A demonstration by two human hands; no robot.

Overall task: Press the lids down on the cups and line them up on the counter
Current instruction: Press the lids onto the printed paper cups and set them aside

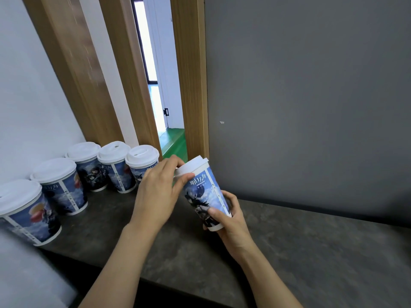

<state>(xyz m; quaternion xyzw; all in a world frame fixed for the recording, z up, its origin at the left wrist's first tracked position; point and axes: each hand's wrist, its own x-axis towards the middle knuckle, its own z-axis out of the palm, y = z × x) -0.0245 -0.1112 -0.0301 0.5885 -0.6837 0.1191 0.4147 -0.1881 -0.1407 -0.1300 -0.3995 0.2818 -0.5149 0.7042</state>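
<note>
The cup [205, 196] hangs above the counter [289, 241], tilted with its long axis leaning away — the right hand [231, 221] grips its base while the left hand [160, 190] pinches the lid [192, 166] at the upper end, nearer the lined-up cups [115, 167].

Large Chinese title "明日方舟" on the blue held cup [205, 192]; smaller print unreadable.

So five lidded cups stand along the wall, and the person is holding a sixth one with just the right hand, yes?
Not quite: the head view shows both hands on the sixth cup. The right hand grips its base and the left hand holds its lid. The five lidded cups are right.
</note>
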